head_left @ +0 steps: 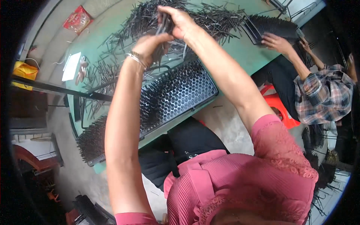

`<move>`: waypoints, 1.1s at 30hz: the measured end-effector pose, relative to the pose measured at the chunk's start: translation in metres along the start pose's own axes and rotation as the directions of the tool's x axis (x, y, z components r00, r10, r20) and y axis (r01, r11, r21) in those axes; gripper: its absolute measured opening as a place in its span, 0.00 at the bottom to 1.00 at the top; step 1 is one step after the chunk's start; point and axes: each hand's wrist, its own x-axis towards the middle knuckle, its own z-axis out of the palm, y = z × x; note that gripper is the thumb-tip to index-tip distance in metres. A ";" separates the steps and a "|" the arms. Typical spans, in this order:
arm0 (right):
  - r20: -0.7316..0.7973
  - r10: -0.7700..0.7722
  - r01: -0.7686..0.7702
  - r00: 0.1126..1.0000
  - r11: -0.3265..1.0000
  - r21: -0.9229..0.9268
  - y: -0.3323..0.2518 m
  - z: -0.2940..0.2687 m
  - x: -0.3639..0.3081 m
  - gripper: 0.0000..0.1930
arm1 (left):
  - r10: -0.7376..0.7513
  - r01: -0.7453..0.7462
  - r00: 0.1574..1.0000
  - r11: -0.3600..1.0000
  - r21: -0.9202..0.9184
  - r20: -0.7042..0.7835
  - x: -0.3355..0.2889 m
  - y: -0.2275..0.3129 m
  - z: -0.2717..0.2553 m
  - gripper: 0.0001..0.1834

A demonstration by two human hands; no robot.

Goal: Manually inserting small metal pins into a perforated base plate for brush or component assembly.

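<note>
My left hand (147, 49) and my right hand (180, 24) are close together at the far side of the green table, over a heap of thin dark sticks (213, 18). Between them is a bunch of these sticks (165, 25), with the fingers of both hands closed about it. Nearer to me lies a black tray (200, 92) full of round holes. Sticks stand upright in its left and far part, while holes show bare toward the right. My left forearm hides part of this tray.
At the lower left, another rack (92, 138) bristles with upright sticks. On the right, a co-worker's hand (277, 43) touches a filled tray (273, 28) beside a red stool (281, 110). White paper (71, 66) and a red packet (78, 19) lie left. A dark bar (60, 88) crosses the left side.
</note>
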 end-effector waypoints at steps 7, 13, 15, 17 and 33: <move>-0.074 0.052 -0.056 0.996 0.997 -0.053 0.001 0.008 -0.034 0.11 | 0.109 0.084 0.948 0.823 -0.562 0.300 -0.037 -0.010 0.002 0.15; -0.124 0.181 -0.204 0.976 0.954 -0.221 0.006 0.028 -0.056 0.15 | 0.010 0.251 0.946 0.615 -0.748 0.325 -0.058 -0.011 0.016 0.36; -0.064 0.152 -0.165 0.986 0.917 -0.363 0.014 0.033 -0.066 0.21 | 0.056 0.161 0.944 0.783 -0.601 0.325 -0.055 -0.027 0.015 0.20; 0.033 0.173 -0.144 0.984 0.900 -0.412 0.010 0.033 -0.068 0.21 | -0.022 0.188 0.952 0.828 -0.528 0.304 -0.062 -0.024 0.017 0.16; -0.032 -0.185 0.158 0.982 0.908 -0.388 0.060 0.008 -0.259 0.24 | 0.082 -0.168 0.984 0.719 -0.675 -0.158 -0.218 -0.111 0.087 0.13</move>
